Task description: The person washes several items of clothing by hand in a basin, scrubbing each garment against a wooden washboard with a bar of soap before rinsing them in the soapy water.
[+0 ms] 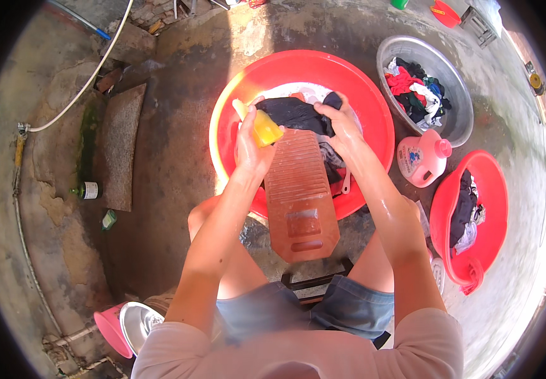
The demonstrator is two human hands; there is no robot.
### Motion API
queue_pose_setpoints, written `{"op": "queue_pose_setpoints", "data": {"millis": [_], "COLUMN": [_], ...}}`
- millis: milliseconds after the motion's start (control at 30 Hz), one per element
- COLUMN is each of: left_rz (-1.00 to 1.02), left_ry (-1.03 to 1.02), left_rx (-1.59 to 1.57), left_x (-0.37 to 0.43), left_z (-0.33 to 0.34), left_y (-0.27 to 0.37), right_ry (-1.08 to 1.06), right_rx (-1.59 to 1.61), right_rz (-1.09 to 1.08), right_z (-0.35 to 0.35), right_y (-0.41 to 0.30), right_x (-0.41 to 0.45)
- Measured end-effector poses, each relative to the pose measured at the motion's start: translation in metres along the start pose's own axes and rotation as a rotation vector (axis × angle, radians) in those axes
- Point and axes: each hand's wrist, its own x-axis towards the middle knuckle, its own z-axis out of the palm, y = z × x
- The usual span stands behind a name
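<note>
A large red plastic basin (365, 90) with soapy water and wet clothes lies before me. Its near rim passes under a reddish-brown washboard (299, 166), which slopes out between my knees. My left hand (254, 147) grips a yellow piece, seemingly a bar of soap (267, 130), at the washboard's upper left. A wet black garment (294, 113) stretches between both hands over the board's top end. My right hand (341, 121) pinches the garment's right end. A pinkish handle (346, 182) shows against the cloth inside the basin; its other end is hidden.
At the upper right stands a metal basin (462, 109) of clothes. Below it are a pink detergent jug (422, 158) and a red basin (493, 208) with dark clothes. On the left lie a stone slab (122, 151) and a green bottle (88, 190); a white hose (93, 78) hangs above.
</note>
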Motion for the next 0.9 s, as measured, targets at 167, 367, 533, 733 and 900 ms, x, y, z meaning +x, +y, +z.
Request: {"op": "queue_pose_setpoints", "data": {"millis": [167, 367, 533, 733, 900], "left_rz": [-0.257, -0.288, -0.398, -0.117, 0.029], "left_ry": [0.110, -0.007, -0.011, -0.022, 0.023], "left_rx": [-0.053, -0.012, 0.052, 0.081, 0.306], "left_x": [0.008, -0.005, 0.000, 0.005, 0.005], "left_z": [-0.004, 0.010, 0.004, 0.002, -0.011], "left_y": [-0.022, -0.047, -0.044, -0.028, -0.056], "right_ry": [-0.313, -0.180, 0.033, -0.223, -0.231], "right_rx": [-0.566, -0.822, -1.333, -0.885, -0.622], "right_rz": [-0.838, -1.105, -1.106, -0.462, -0.261], "right_z": [0.029, 0.035, 0.013, -0.008, -0.017], "right_y": [0.032, 0.033, 0.022, 0.045, 0.072], "right_x": [-0.021, 0.002, 0.017, 0.009, 0.023]}}
